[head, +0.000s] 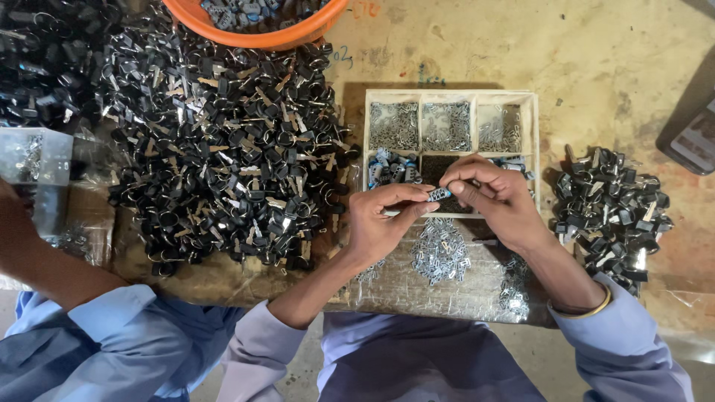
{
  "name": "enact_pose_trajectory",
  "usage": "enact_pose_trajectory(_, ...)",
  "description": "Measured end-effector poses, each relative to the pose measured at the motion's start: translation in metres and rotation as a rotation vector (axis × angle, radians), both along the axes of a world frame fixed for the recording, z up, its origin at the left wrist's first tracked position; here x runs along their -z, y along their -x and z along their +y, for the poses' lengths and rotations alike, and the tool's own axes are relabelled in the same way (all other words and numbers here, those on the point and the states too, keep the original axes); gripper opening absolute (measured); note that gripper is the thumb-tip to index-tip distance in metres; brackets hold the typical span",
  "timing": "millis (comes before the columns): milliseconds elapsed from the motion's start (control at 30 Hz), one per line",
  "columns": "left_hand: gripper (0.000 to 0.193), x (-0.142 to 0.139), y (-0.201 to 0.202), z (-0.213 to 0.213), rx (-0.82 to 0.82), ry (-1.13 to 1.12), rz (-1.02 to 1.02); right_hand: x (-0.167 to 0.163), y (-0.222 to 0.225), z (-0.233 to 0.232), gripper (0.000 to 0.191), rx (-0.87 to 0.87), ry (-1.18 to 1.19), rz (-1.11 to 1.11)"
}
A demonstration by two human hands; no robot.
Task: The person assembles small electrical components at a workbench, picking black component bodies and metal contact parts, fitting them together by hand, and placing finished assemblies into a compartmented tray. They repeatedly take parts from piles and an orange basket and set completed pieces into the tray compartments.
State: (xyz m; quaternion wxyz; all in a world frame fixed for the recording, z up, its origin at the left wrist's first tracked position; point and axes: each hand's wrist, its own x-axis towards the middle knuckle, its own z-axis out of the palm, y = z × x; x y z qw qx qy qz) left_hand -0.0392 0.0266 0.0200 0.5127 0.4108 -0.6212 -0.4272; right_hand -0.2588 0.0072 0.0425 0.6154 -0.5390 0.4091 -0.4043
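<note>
My left hand [383, 223] and my right hand [495, 197] meet over the front edge of a white compartment tray [450, 95]. Together they pinch a small grey-blue part [439, 194] between their fingertips. The tray's back row holds small silver metal pieces [445, 125]. Its front left cell holds several grey-blue parts [391, 168], and a dark cell sits under my fingers. Loose silver clips [441, 251] lie on the plastic sheet just below my hands.
A large heap of black key heads with metal blades [223, 149] fills the left of the bench. A smaller black pile [611, 208] lies right. An orange bowl [257, 33] sits at the top. Another person's arm [45, 260] reaches in at the left beside a clear box [33, 160].
</note>
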Motion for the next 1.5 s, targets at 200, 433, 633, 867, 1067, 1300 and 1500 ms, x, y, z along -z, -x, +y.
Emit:
enact_pose_trajectory(200, 0.014, -0.001, -0.002, 0.002, -0.003, -0.028, 0.001, -0.008, -0.005, 0.0, 0.015, -0.024, 0.004, 0.103)
enact_pose_trajectory(433, 0.015, 0.0, -0.001, 0.001, -0.012, 0.035, -0.006, -0.051, 0.004, -0.007, 0.026, -0.078, 0.628, 0.765)
enact_pose_trajectory(633, 0.016, 0.002, 0.001, 0.005, 0.009, -0.054, 0.098, -0.079, 0.043, -0.002, 0.011, 0.045, 0.633, 1.075)
enact_pose_trajectory(867, 0.016, -0.009, 0.001, 0.01, 0.019, -0.082, 0.131, -0.056, 0.066, 0.062, 0.022, -0.21, 0.573, 1.147)
enact_pose_trajectory(1067, 0.016, -0.03, -0.006, 0.031, 0.016, -0.034, 0.041, -0.025, 0.065, 0.108, 0.024, -0.029, 0.517, 1.146)
enact_pose_trajectory(1300, 0.019, -0.034, -0.026, 0.088, -0.048, 0.089, 0.048, -0.008, 0.014, 0.161, 0.035, 0.101, 0.687, 0.983)
enact_pose_trajectory(1500, 0.018, -0.009, -0.033, 0.15, -0.127, -0.172, 0.184, -0.006, 0.002, 0.181, 0.046, 0.124, 0.599, 0.972)
